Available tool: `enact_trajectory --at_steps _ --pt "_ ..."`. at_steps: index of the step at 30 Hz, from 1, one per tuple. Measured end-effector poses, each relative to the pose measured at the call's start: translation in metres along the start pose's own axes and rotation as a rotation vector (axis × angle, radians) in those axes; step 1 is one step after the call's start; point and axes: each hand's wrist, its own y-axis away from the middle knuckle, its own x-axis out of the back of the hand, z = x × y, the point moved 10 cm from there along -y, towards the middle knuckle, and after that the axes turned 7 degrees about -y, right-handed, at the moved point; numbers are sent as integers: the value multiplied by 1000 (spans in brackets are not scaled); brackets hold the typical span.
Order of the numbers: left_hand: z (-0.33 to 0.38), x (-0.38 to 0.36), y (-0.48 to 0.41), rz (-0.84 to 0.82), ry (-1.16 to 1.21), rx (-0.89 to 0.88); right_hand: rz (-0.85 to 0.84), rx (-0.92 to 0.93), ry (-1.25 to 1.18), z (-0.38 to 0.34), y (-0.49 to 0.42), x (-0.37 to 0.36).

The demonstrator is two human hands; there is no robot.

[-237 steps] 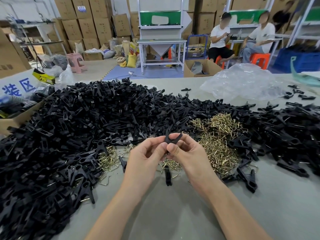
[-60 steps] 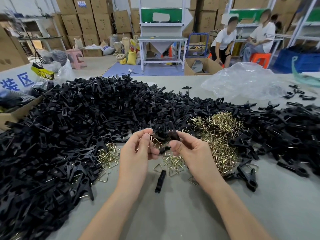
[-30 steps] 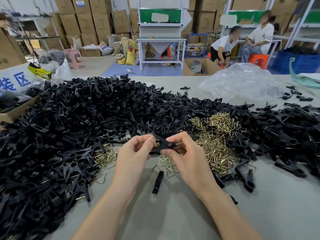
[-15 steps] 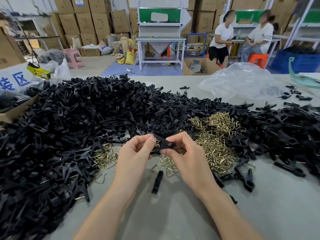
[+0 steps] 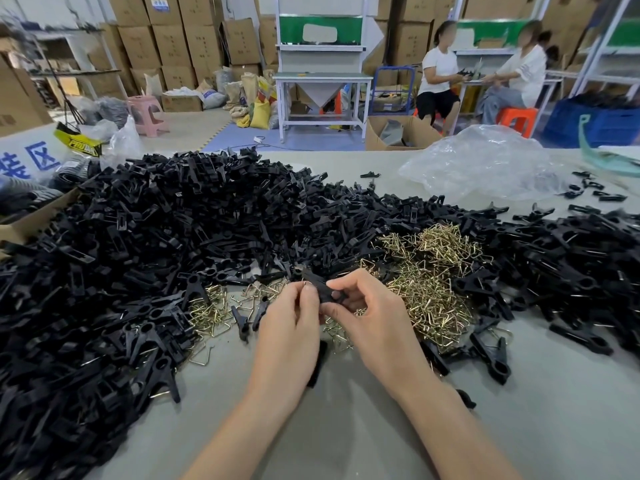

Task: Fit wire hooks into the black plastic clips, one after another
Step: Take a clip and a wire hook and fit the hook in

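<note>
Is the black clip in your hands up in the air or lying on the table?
Up in the air. The left hand and right hand pinch the black clip at their fingertips, above the table.

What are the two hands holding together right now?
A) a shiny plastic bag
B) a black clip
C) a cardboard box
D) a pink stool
B: the left hand and the right hand both pinch one black clip between them, above the gold wire hooks.
</note>
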Motion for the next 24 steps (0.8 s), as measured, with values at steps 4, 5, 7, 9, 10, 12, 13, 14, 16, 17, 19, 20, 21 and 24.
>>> enact_trajectory --at_steps 4,5,7,9,10,12,13,14,16,17,19,20,21,24 --pt "-1 0 1 -22 80 15 4 3 23 -3 1 -2" --pt "-4 -4 -1 -71 132 46 -6 18 37 -6 2 -4" --pt "-8 -10 -4 -141 152 89 -47 73 89 -15 5 -12" --pt "-12 -12 -5 -156 136 124 -80 132 140 -24 8 -19" --pt "-16 -13 -5 -155 159 149 -86 150 156 -27 8 -21" --pt "-22 -12 -6 -130 246 190 -95 179 178 -31 8 -23" --pt "-24 -9 -7 -95 281 206 -103 194 192 -33 9 -26" --pt "-27 -5 -7 -57 289 225 -112 208 206 -34 10 -28" --pt "-29 -1 -7 -37 280 246 -130 219 215 -34 12 -32" --pt "-29 -1 -7 -40 284 249 -144 214 209 -33 12 -34" --pt "-27 2 -8 -23 288 242 -170 208 194 -31 13 -37" --pt "-26 3 -9 -12 289 239 -174 215 187 -30 13 -38" --pt "-24 3 -9 -9 296 231 -170 224 183 -30 14 -38" --pt "-21 -2 -7 -33 346 235 -121 269 233 -32 14 -33"
